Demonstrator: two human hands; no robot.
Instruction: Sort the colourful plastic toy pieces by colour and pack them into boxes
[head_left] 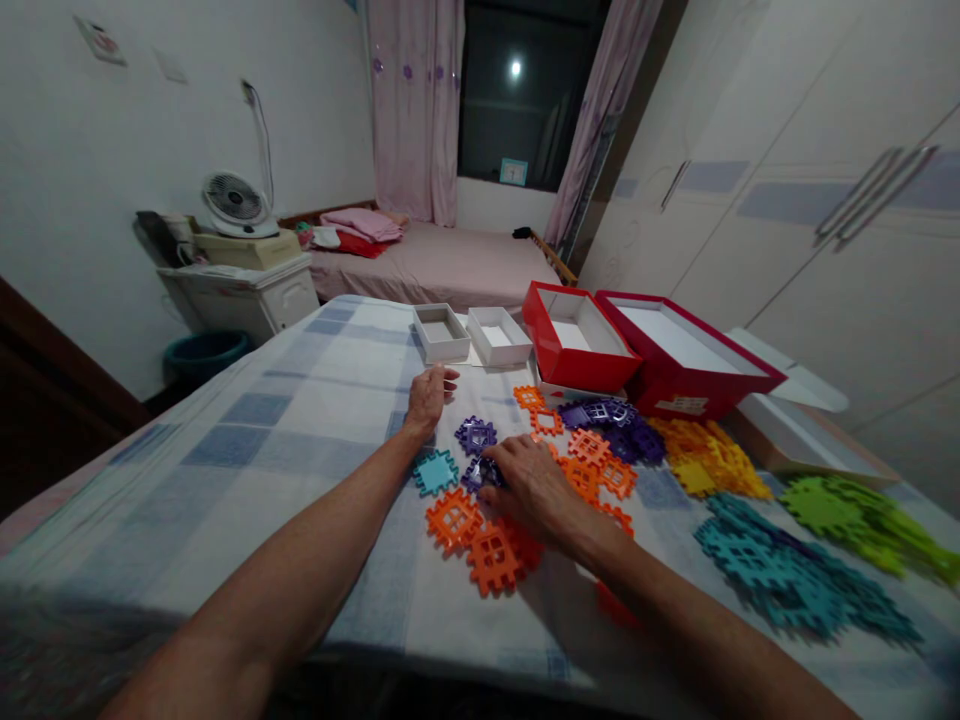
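My right hand (531, 485) is over the middle of the table, its thumb and fingers closed at the right edge of a purple window-patterned interlocking tile (480, 474); the palm side is hidden. My left hand (429, 398) rests on its side on the cloth, holding nothing, with its fingers a little apart and pointing right. Between the hands lies another purple tile (475, 435). A light-blue solid tile (435, 472) is beside my left forearm. Orange tiles (454, 520) lie in front of and beyond my right hand, some partly covered by it.
Piles of purple (634, 438), yellow (705, 465), teal (787, 565) and green tiles (847, 510) spread along the right. Two small white boxes (501, 352), a red box (577, 372) and a larger dark-red box (679, 385) stand behind on the checked tablecloth (247, 440).
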